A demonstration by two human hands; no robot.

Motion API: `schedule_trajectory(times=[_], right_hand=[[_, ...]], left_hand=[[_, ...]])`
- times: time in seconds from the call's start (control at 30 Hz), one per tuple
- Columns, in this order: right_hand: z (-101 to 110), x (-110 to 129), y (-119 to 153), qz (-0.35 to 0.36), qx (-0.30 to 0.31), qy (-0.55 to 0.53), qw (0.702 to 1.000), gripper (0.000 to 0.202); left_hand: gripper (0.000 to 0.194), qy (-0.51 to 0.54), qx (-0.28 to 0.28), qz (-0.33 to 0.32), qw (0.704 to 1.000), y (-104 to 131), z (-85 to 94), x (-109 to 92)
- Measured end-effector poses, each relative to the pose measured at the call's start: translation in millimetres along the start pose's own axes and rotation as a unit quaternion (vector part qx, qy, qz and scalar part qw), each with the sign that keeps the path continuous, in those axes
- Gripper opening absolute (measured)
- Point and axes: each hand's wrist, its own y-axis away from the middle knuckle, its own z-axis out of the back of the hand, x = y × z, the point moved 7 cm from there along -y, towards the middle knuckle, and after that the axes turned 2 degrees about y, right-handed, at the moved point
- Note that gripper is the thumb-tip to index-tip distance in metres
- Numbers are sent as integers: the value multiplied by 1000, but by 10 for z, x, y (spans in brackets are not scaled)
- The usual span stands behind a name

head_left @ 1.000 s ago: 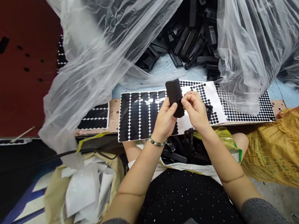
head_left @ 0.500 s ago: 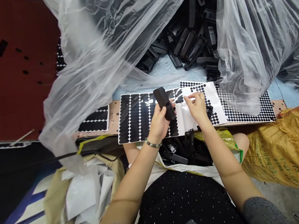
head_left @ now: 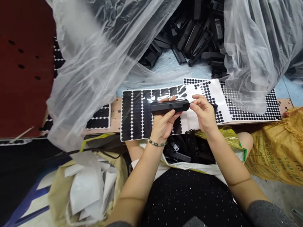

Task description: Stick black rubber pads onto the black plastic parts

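My left hand (head_left: 162, 126) is closed around a long black plastic part (head_left: 169, 106), held level above the sheets. The thumb lies along its near side, with fingertips showing on its far side. My right hand (head_left: 205, 115) has thumb and forefinger pinched at the part's right end; anything between those fingertips is too small to make out. Under the left hand lies a sheet of large black stickers (head_left: 134, 115). A white sheet partly covered with small black round stickers (head_left: 220, 99) lies beneath and beyond the right hand.
Black plastic parts (head_left: 190, 41) are heaped at the back between clear plastic bags (head_left: 248, 41). More parts (head_left: 180, 154) fill a bag at my lap. A sack of white paper (head_left: 86, 189) stands left, a yellow woven sack (head_left: 290, 147) right. A reddish-brown panel (head_left: 12, 94) is at far left.
My left hand has turned the black plastic part from steeply tilted to level. My right hand's pinched fingers have come from above the sticker sheet to the part's right end.
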Motion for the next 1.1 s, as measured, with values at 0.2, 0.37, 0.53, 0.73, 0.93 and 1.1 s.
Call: schedule_trajectory(times=[0.2,0.37,0.53,0.73,0.93,1.1], right_hand=[[-67,168,74,15,4,3,1000,36],[-61,205,93,17,9,28,999,40],[-46,236,110,27,3,22,999,39],[-40,247,121,19,4,18,1000,39],[-36,292,125,49,22,60,997,35],[-11,433,183,103,0,127,987,21]], left_hand=[[46,-5,28,-6,1000,130,-157,-72],[49,-13,28,-17,999,168,-207,-107],[47,-11,38,-25,999,187,-250,-119],[48,-23,32,-18,999,203,-249,-123],[47,-23,30,-25,999,208,-274,-150],[48,-23,32,-42,998,237,-306,-173]])
